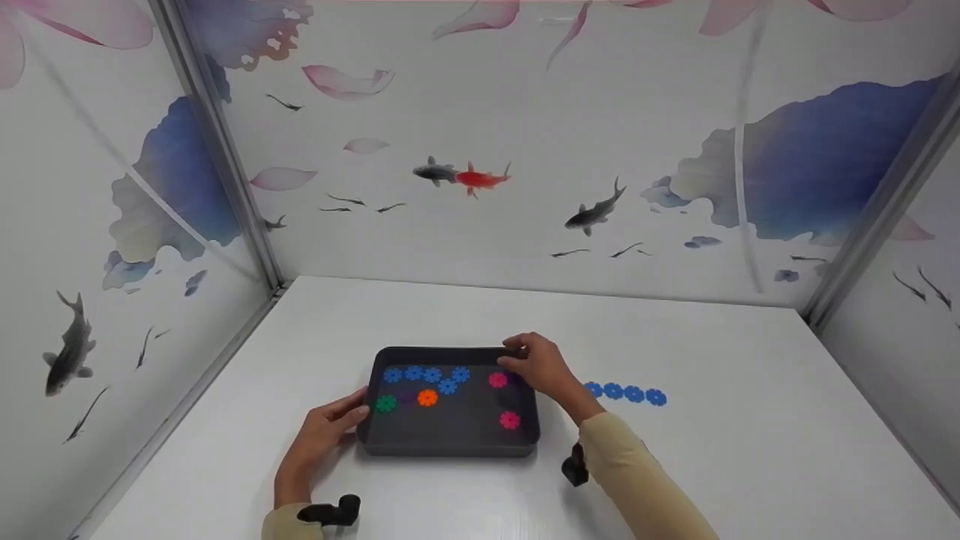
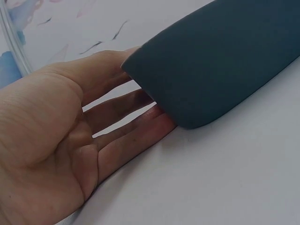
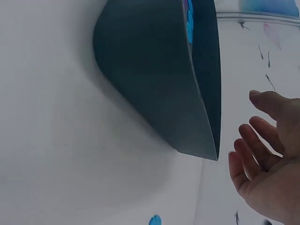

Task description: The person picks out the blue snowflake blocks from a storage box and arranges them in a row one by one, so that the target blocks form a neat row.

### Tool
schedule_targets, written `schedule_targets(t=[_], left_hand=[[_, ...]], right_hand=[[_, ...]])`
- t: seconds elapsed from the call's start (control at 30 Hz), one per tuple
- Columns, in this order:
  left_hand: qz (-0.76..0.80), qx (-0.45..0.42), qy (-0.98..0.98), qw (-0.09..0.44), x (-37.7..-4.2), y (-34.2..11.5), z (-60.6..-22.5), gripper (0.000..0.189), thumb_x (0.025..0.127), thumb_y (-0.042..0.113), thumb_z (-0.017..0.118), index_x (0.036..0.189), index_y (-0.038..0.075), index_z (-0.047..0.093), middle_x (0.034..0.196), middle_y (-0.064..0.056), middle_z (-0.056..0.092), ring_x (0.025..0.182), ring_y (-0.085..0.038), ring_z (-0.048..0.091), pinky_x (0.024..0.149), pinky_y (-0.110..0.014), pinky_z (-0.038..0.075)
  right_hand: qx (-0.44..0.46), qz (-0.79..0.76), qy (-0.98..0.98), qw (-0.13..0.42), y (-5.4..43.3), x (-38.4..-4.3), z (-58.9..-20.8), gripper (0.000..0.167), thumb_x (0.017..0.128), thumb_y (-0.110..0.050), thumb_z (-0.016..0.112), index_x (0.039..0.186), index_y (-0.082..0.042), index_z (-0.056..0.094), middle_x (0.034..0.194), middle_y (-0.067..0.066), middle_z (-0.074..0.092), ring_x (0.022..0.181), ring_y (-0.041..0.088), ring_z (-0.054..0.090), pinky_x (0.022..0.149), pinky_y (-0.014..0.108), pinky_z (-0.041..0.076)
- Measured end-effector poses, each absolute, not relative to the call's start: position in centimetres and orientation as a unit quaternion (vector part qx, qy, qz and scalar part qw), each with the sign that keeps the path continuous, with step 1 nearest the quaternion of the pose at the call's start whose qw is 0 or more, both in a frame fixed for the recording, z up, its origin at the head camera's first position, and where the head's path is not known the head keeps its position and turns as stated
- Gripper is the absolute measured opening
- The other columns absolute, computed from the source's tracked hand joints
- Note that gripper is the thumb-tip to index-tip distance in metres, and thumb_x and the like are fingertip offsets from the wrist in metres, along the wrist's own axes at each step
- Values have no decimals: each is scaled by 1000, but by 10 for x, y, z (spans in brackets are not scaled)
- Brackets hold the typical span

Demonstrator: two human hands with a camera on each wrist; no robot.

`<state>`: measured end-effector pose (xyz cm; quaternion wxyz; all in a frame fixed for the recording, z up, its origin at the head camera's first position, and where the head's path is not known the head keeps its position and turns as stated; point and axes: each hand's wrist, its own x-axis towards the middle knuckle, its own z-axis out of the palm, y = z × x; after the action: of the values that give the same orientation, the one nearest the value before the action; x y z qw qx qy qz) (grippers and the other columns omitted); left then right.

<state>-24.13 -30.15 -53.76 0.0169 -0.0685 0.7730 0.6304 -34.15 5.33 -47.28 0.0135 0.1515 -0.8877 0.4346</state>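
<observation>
A dark grey rectangular tray (image 1: pixel 442 436) sits on the white table, holding flower-shaped plastic discs. Several blue discs (image 1: pixel 433 374) lie toward its back left. Below them are a green disc (image 1: pixel 386 403), a dim purple disc (image 1: pixel 407 397) and an orange disc (image 1: pixel 427 397); two pink discs (image 1: pixel 509 420) lie at the right. My left hand (image 1: pixel 324 436) grips the tray's left side, thumb at the rim and fingertips against the lower outer wall in the left wrist view. Near the back right corner is my right hand (image 1: pixel 546 369); the right wrist view shows its fingers (image 3: pixel 251 145) loosely bent, apart from the tray.
To the right of the tray, a row of several blue discs (image 1: pixel 634 394) lies on the white table (image 1: pixel 750 450), partly hidden by the right forearm. White panels (image 1: pixel 525 247) printed with fish and petals enclose the back and both sides.
</observation>
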Motion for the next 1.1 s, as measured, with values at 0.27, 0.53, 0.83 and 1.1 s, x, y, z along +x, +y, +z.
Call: schedule_targets(t=[0.27, 0.53, 0.83, 1.1], left_hand=[[617, -63, 784, 13, -239, -301, -536, 55, 96, 34, 67, 145, 16, 54, 154, -9, 48, 145, -33, 43, 112, -49, 45], [626, -63, 777, 11, -238, -302, -538, 55, 95, 34, 69, 145, 17, 55, 154, -9, 49, 144, -32, 45, 111, -48, 47], [623, -71, 778, 13, -240, -301, -539, 55, 94, 34, 70, 144, 19, 55, 154, -9, 49, 144, -34, 45, 109, -50, 48], [624, -71, 778, 14, -239, -300, -537, 53, 95, 33, 69, 144, 18, 55, 154, -9, 49, 144, -33, 45, 110, -50, 47]], right_hand=[[142, 435, -889, -9, 31, -343, -480, 36, 92, -20, 74, 122, -2, 68, 114, 14, 69, 101, 23, 64, 95, 42, 57], [132, 453, -881, -31, 16, -347, -482, 38, 91, -21, 74, 123, -2, 67, 116, 16, 69, 101, 25, 65, 95, 44, 56], [107, 478, -870, -48, 2, -352, -492, 38, 89, -19, 76, 122, -2, 69, 111, 17, 70, 82, 17, 63, 73, 31, 58], [104, 511, -852, -52, -7, -354, -503, 37, 85, -12, 78, 119, 2, 70, 105, 17, 72, 81, 15, 61, 71, 27, 54]])
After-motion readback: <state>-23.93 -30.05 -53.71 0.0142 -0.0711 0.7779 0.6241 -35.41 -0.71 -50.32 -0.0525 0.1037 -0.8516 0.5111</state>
